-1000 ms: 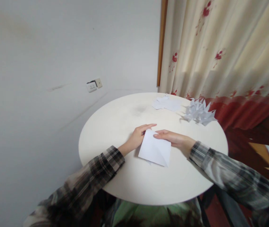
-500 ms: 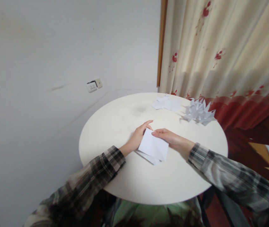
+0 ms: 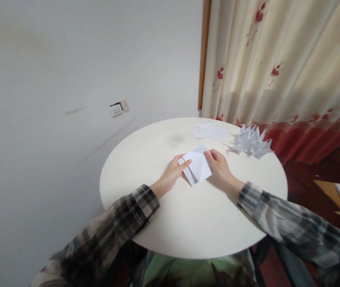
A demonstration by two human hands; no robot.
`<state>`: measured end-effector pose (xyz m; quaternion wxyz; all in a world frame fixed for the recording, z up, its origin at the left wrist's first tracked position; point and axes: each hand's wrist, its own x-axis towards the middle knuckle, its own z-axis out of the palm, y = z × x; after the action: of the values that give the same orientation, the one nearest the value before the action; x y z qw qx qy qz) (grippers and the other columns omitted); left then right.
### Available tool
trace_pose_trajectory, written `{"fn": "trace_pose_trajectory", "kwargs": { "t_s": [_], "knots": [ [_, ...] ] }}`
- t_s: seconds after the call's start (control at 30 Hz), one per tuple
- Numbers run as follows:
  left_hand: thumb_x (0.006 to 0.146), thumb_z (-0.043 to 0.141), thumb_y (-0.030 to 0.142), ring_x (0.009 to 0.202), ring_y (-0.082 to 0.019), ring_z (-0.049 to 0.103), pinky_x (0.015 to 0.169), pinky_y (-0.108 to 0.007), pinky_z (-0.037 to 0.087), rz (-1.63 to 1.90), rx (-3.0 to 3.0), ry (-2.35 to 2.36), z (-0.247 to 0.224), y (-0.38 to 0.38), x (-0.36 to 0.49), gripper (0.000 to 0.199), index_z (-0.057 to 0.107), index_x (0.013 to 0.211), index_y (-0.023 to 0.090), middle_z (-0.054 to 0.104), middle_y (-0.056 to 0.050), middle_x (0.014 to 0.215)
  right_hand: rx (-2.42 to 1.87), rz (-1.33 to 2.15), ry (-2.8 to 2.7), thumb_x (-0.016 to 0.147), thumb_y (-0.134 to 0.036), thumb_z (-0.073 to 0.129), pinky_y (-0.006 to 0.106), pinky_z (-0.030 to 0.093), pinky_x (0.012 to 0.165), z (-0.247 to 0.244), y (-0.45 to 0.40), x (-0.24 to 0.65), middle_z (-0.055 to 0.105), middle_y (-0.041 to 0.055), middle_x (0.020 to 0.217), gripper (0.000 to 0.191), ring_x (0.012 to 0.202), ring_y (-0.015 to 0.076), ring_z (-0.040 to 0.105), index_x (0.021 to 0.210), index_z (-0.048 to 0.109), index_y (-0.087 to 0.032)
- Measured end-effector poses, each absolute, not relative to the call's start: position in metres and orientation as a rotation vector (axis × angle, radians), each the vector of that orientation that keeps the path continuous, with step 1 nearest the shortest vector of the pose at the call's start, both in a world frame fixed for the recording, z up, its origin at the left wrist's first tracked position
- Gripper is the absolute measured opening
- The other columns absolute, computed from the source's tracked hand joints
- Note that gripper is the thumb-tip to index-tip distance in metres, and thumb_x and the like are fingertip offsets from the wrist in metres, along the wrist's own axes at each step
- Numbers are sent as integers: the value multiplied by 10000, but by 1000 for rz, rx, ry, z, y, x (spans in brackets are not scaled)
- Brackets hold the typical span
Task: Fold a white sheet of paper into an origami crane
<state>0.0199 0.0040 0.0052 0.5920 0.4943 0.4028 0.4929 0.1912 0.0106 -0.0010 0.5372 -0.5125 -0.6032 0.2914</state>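
A folded white paper (image 3: 198, 164) is held between both hands above the middle of the round white table (image 3: 196, 223). My left hand (image 3: 176, 169) grips its left edge, thumb on top and the other fingers underneath. On the right side of the sheet, my right hand (image 3: 218, 162) pinches the edge with the thumb over it. Creases and overlapping layers show in the paper. The fingers beneath it are mostly hidden.
Flat white papers (image 3: 210, 130) lie at the table's back. Right of them stands a cluster of pointed folded white paper pieces (image 3: 251, 140). A white wall with a socket (image 3: 116, 110) is behind left, a flowered curtain (image 3: 247, 59) behind right.
The paper has moved away from my body and been turned, now showing creases. My left thumb has come over its edge, and my right hand has shifted to its upper right side.
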Motion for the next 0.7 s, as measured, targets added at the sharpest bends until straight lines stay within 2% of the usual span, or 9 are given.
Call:
{"fn": "trace_pose_trajectory", "kwargs": {
  "t_s": [0.13,0.3,0.4,0.53,0.6,0.7],
  "knots": [
    [700,701,220,943,-190,590,748,-267,486,1237,1118,933,4,-2,29,446,468,1072,148,594,-114,1093,-1305,492,-1609,865,-457,357,246,328,522,5,3,188,557,14,681,305,590,147,486,827,498,-189],
    [659,718,185,931,-204,605,766,-292,487,1336,1103,971,5,-3,34,482,487,1080,146,612,-112,1078,-1371,455,-1685,863,-477,352,258,323,514,4,-1,185,564,29,683,331,582,169,502,967,463,-182],
    [624,742,187,951,-218,607,813,-324,482,1430,1068,946,5,0,32,504,516,1072,138,620,-119,1092,-1208,690,-1661,843,-544,368,271,364,541,3,0,185,588,44,713,382,622,177,519,902,507,-194],
    [623,746,237,996,-242,600,866,-352,470,1456,1012,893,7,3,26,438,582,1011,119,611,-138,1142,-958,1278,-1468,786,-657,372,307,435,635,2,4,183,636,64,747,517,714,202,563,776,587,-187],
    [640,734,246,1017,-245,593,881,-353,466,1454,1006,865,8,3,24,407,597,1001,118,606,-136,1158,-901,1463,-1355,750,-643,457,316,451,674,4,5,182,658,71,777,495,757,208,578,803,612,-176],
    [673,709,252,999,-250,603,869,-364,474,1421,1017,824,9,2,23,395,597,1025,112,618,-134,1139,-837,1557,-1264,692,-574,593,314,458,720,7,5,182,675,84,832,436,791,200,587,821,632,-160]
  ]
}}
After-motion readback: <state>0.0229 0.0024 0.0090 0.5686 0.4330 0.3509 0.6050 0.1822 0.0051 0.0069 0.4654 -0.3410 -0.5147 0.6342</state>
